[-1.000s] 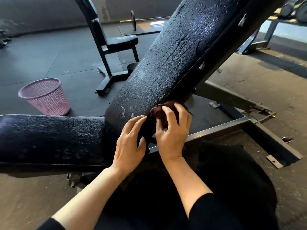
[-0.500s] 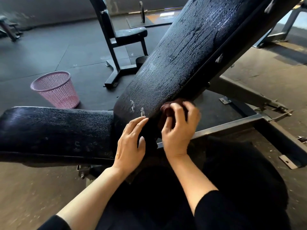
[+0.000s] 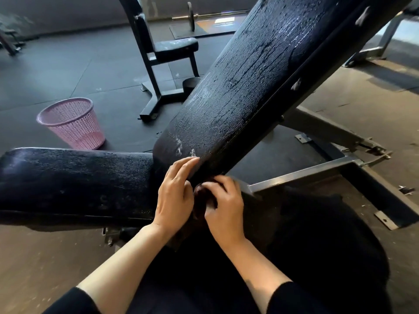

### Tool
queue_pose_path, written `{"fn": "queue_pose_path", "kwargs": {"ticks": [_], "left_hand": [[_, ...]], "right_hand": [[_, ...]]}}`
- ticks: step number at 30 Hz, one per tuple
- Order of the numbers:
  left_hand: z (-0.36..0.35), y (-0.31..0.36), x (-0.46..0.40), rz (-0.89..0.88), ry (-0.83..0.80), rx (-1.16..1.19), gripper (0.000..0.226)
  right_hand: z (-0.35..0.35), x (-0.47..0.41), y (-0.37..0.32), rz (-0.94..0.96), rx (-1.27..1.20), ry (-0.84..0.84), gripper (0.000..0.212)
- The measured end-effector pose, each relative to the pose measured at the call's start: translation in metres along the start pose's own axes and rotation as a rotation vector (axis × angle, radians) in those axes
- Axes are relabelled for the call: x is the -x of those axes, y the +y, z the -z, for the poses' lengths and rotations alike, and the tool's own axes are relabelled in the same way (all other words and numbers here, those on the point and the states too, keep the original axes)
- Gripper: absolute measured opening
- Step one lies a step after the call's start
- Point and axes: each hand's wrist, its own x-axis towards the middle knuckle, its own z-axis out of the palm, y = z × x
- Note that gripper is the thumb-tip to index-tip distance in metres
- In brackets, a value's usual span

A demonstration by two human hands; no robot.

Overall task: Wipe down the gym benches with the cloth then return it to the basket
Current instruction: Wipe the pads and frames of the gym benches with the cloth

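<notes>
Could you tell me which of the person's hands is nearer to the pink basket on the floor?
The left hand. It rests flat on the bench pad, on the same side as the pink basket. The right hand, gripping the dark cloth, sits farther from it.

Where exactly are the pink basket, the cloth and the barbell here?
pink basket [image 3: 74, 130]: head view, on its mesh side wall.
cloth [image 3: 200, 196]: head view, on the dark bunched part between the hands.
barbell [image 3: 217, 14]: head view, on its bar.
</notes>
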Motion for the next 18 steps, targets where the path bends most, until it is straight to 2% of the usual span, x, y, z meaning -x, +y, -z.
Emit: {"fn": "queue_pose_path", "kwargs": {"ticks": [3, 5, 7, 10, 11, 15, 16, 18], "left_hand": [[0.003, 0.019, -0.024, -0.066, 0.023, 0.045, 0.064], [0.001, 0.036, -0.042, -0.108, 0.020, 0.063, 0.062], [-0.003, 0.054, -0.058, -0.149, 0.003, 0.094, 0.062], [-0.008, 0.074, -0.076, -0.184, -0.006, 0.130, 0.060], [-0.008, 0.079, -0.082, -0.199, -0.007, 0.135, 0.059], [-0.007, 0.099, -0.109, -0.254, -0.029, 0.128, 0.056], [-0.008, 0.104, -0.115, -0.259, -0.041, 0.128, 0.057], [-0.011, 0.113, -0.125, -0.254, -0.060, 0.137, 0.059]], "right_hand": [[0.036, -0.053, -0.007, -0.028, -0.019, 0.390, 0.028], [0.055, -0.094, -0.003, -0.043, 0.023, 0.552, 0.027], [0.057, -0.104, 0.000, -0.024, 0.074, 0.496, 0.031], [0.059, -0.086, -0.005, 0.027, 0.065, 0.278, 0.035], [0.068, -0.090, -0.007, 0.036, 0.043, 0.290, 0.034], [0.116, -0.159, 0.000, 0.015, 0.046, 0.591, 0.030], [0.120, -0.168, 0.001, 0.029, 0.078, 0.589, 0.029], [0.108, -0.160, 0.002, 0.071, 0.168, 0.481, 0.026]]}}
